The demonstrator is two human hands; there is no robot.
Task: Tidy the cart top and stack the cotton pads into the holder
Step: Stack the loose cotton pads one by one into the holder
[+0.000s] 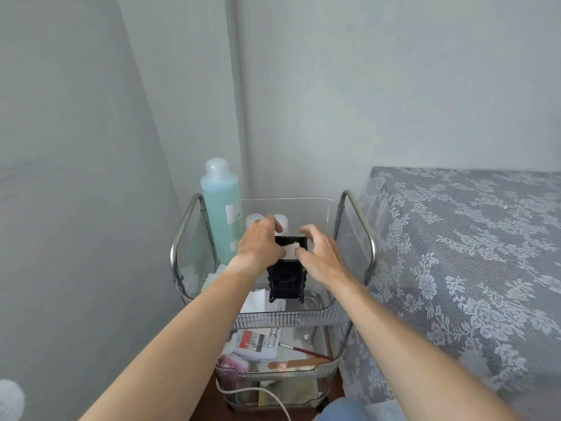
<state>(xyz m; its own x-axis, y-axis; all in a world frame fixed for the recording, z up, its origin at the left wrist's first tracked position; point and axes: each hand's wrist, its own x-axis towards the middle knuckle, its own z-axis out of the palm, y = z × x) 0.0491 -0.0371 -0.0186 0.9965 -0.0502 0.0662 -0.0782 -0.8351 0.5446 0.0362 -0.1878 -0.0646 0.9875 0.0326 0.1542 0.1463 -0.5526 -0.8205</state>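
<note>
A black ornate holder [285, 282] stands upright in the clear top tray of the cart [303, 314]. A white cotton pad [292, 250] lies tilted across the holder's open top. My left hand [261, 243] pinches the pad's left edge. My right hand [318, 253] touches the pad's right edge with its thumb, its fingers curled over the holder's rim. More white cotton pads [254, 300] lie loose on the tray to the left of the holder, partly hidden by my left forearm.
A tall bottle of turquoise liquid [219, 214] and two small white-capped jars [253, 220] stand at the tray's back left. The lower shelf [306, 364] holds a nail file, a brush and packets. A lace-covered surface [470, 253] lies right of the cart; walls close behind and left.
</note>
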